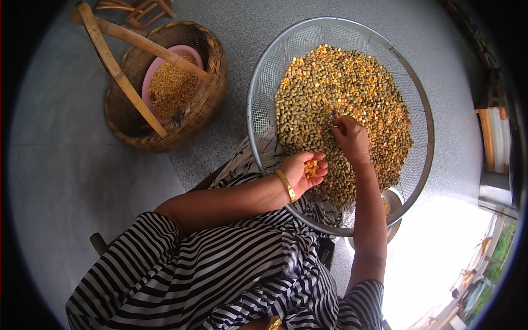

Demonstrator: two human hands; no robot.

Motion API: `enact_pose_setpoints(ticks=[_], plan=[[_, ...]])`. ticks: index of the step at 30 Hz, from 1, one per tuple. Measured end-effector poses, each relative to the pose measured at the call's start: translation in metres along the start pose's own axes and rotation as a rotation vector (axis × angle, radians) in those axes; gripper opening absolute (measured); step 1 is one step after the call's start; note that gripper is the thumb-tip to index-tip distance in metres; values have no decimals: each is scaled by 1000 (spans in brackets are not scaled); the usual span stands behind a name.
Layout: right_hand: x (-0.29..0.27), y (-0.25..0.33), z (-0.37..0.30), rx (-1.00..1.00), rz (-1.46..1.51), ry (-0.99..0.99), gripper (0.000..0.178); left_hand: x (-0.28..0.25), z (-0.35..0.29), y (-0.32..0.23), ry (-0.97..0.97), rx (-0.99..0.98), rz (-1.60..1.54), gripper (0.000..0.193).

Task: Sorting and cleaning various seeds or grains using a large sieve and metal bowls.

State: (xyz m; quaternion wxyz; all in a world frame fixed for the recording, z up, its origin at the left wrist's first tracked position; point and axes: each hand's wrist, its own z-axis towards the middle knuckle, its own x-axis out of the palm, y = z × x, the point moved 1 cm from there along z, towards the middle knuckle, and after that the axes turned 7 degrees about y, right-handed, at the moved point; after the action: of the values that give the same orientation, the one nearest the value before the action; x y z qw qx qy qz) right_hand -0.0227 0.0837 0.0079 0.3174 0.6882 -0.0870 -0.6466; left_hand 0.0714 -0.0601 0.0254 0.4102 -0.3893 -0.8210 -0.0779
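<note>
A wide round mesh sieve (263, 85) with a grey rim holds a heap of greenish-brown beans (300, 113) mixed with yellow and orange corn kernels (366, 77). My left hand (297, 171), a gold bangle at its wrist, is cupped palm up over the sieve's near left part. Several loose corn kernels (312, 168) lie in that palm, under half-curled fingers. Farther in, my right hand (353, 142) reaches down to the middle of the heap. Its thumb and fingertips are pinched together at the surface, and whatever is between them is too small to make out.
At the far left stands a woven basket (212, 104) with a tall bamboo handle (118, 71). Inside it, a pink bowl (147, 88) holds more corn kernels. Part of a metal bowl (394, 231) shows under the sieve's near right edge. Wooden furniture (148, 12) is behind the basket.
</note>
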Motion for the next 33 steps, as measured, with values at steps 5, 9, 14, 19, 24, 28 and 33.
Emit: enact_pose_setpoints(ticks=[5, 9, 14, 19, 24, 28, 33], plan=[[5, 3, 1, -23, -118, -53, 11, -1, 1, 1, 10, -6, 0, 17], [-10, 7, 3, -9, 79, 108, 13, -4, 3, 1, 9, 6, -16, 19], [-34, 42, -10, 76, 939, 785, 5, -4, 3, -1, 34, 29, -38, 20], [-18, 33, 1, -174, 320, 140, 16, -2, 2, 1, 20, 8, -52, 19], [-10, 8, 0, -189, 66, 136, 9, -3, 2, 0, 29, 9, -37, 19], [-14, 20, 5, -87, 90, 25, 6, -2, 0, -1, 32, 9, -20, 20], [5, 23, 9, -108, -34, -72, 8, -1, 0, 2, 43, 11, -6, 20]])
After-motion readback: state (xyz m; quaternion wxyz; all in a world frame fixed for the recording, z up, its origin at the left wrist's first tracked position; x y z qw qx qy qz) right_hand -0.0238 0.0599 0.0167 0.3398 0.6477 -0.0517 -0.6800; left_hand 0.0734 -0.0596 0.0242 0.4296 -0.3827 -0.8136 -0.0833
